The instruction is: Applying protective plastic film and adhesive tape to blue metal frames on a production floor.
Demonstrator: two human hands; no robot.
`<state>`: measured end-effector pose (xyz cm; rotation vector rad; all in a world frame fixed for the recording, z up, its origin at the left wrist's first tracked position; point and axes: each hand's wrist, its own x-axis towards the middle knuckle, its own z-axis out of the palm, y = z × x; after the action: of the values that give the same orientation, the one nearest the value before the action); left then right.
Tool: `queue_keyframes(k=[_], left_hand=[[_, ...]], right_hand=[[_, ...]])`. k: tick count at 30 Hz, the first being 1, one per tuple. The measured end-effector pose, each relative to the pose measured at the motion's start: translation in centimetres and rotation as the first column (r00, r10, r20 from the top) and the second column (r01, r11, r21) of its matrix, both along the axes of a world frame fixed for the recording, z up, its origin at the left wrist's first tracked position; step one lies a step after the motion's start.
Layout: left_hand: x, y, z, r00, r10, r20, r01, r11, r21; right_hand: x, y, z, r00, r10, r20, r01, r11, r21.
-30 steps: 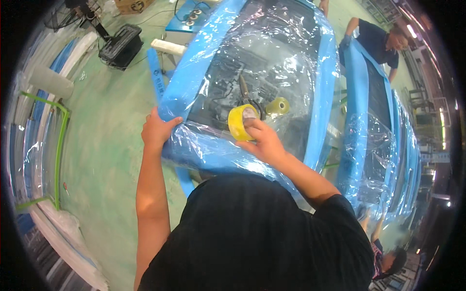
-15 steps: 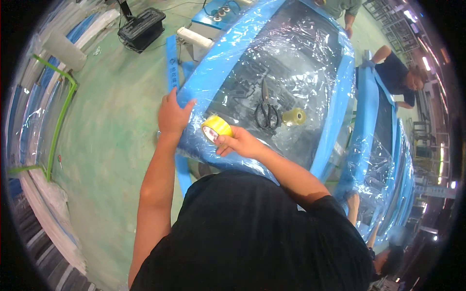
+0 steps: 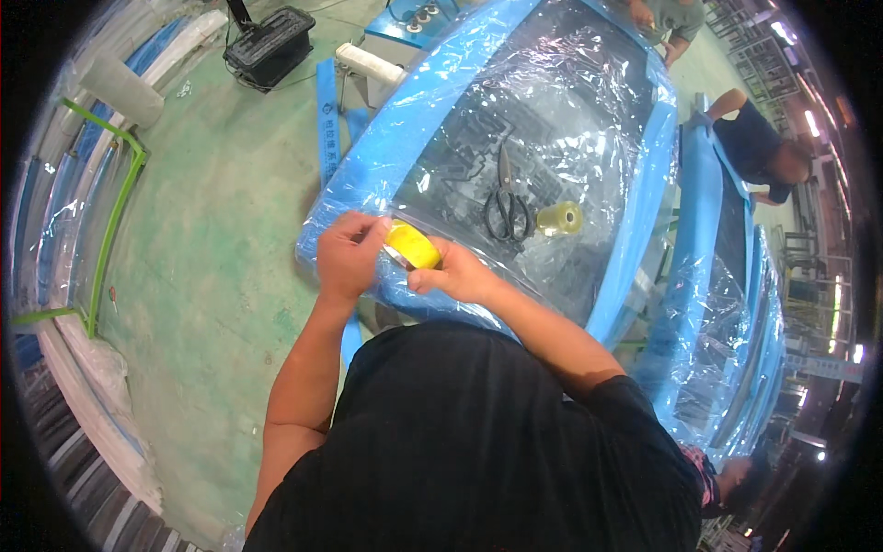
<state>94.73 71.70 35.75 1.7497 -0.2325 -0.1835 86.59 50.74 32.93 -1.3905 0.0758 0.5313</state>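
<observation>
My right hand (image 3: 457, 273) grips a yellow roll of adhesive tape (image 3: 414, 244) above the near end of a wrapped panel. My left hand (image 3: 348, 259) is closed in a pinch at the roll's left edge. What lies between those fingertips is too small to make out. The panel has a dark middle, blue film (image 3: 363, 170) along its edges and clear plastic wrap (image 3: 575, 120) over it. Beyond my right hand, black-handled scissors (image 3: 506, 207) lie on the wrap, blades pointing away. Beside them is a second, yellowish roll of tape (image 3: 559, 219).
A second blue-edged wrapped panel (image 3: 685, 248) stands to the right, with a co-worker (image 3: 759, 147) at its far end. Another person (image 3: 676, 23) is at the far end of my panel. At far left are a black box (image 3: 269, 51) and a green metal frame (image 3: 118, 230).
My left hand has come off the panel's left edge and moved right to the tape roll, its fingers closing. The roll has turned in my right hand.
</observation>
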Motion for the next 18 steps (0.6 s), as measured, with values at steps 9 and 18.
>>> queue_keyframes(k=[9,18], left_hand=[[-1.9,0.7,0.2,0.989,0.075,-0.130,-0.095,0.984,-0.152],[-7.6,1.3,1.2,0.989,-0.144,-0.033,0.113,0.881,-0.459]], right_hand=[[-1.6,0.6,1.1,0.981,-0.172,0.087,0.166,0.984,0.070],[-1.8,-0.7,-1.2,0.920,-0.159,0.358,0.136,0.987,0.088]])
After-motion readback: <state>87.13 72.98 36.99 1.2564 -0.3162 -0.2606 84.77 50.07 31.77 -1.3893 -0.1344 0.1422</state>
